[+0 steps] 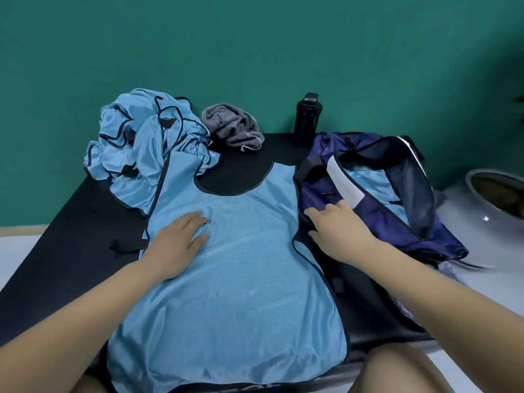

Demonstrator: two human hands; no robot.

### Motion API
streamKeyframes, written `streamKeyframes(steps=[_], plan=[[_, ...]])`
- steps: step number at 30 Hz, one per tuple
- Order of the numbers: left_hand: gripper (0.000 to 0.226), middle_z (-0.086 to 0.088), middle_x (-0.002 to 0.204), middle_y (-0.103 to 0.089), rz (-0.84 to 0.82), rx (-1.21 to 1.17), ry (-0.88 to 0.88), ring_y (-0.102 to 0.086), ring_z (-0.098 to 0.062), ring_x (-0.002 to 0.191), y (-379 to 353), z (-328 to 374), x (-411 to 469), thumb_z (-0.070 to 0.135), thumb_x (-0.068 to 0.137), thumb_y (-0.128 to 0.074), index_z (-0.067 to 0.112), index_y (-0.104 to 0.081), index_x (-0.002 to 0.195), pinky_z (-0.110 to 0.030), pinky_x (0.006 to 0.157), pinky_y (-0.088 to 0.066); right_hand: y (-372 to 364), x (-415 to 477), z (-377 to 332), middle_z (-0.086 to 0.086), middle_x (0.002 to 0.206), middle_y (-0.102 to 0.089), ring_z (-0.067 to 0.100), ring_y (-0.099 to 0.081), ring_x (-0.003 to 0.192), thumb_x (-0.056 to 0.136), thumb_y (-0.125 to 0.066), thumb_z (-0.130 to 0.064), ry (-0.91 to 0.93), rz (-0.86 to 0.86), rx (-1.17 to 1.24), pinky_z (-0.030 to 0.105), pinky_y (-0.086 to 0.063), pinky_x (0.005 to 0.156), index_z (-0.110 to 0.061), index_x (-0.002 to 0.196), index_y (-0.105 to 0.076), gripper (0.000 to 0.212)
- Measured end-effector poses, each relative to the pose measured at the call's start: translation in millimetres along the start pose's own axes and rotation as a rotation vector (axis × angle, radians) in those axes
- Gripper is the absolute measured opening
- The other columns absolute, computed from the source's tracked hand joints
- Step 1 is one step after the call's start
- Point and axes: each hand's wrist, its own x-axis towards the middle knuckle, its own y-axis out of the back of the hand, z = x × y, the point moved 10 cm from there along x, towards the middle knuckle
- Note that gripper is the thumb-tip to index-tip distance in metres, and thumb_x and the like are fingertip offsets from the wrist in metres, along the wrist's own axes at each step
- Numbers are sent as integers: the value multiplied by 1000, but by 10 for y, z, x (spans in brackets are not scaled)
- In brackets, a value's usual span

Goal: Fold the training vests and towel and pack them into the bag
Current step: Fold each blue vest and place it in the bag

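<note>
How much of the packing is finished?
Done: light-blue fabric lies inside the open navy bag. In hand: left hand presses the flat light-blue mesh vest; right hand touches the bag. Left: crumpled blue vest pile and grey striped towel unfolded.

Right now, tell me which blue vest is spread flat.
The vest under the left hand; the others sit crumpled in the pile or inside the bag.

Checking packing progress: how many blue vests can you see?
3: a flat vest under the left hand, a crumpled heap back left that may hide more, a packed vest inside the bag.
</note>
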Motion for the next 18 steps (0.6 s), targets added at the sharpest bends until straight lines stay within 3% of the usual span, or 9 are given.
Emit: streamKeyframes(steps=[2, 5, 9, 12, 15, 18], plan=[[50, 12, 169, -33, -15, 4, 11, -35, -17, 154, -12, -8, 20, 52, 109, -45, 34, -44, 156, -44, 121, -35, 183, -8, 27, 1, 69, -58, 29, -51, 72, 95, -69, -27, 37, 46, -38, 40, -31, 68, -17, 89, -57, 17], [51, 13, 168, -33, -29, -6, 27, -37, -17, 152, -15, -22, 31, 54, 108, -44, 36, -44, 155, -44, 120, -36, 640, 40, 193, 1, 59, -48, 31, -44, 64, 94, -68, -15, -8, 201, -79, 39, -26, 64, -17, 72, -45, 32], [46, 15, 167, -34, -50, -47, 39, -38, -16, 152, -28, -61, 51, 56, 107, -48, 42, -46, 150, -44, 121, -35, 1111, 29, 533, 2, 61, -46, 30, -42, 63, 95, -63, -13, -128, 304, -59, 43, -39, 67, -9, 81, -58, 15], [37, 15, 166, -35, -78, -74, 47, -40, -15, 150, -20, -57, 71, 57, 106, -50, 54, -39, 141, -42, 122, -35, 1134, -65, 768, 0, 57, -42, 30, -38, 60, 83, -65, -6, -220, 276, -106, 43, -35, 69, -13, 77, -47, 20], [46, 17, 167, -34, -94, -59, 62, -41, -15, 149, 7, -55, 67, 57, 106, -50, 45, -44, 150, -41, 122, -36, 1033, -157, 858, 1, 56, -47, 30, -40, 62, 72, -66, -3, -237, 208, -145, 42, -32, 73, -13, 76, -46, 23], [50, 18, 167, -33, -104, -48, 73, -42, -14, 149, 19, -47, 61, 57, 106, -50, 42, -44, 153, -41, 121, -37, 968, -228, 771, 1, 63, -49, 30, -43, 71, 69, -70, -14, -131, 179, -180, 44, -34, 80, -15, 67, -55, 15]])
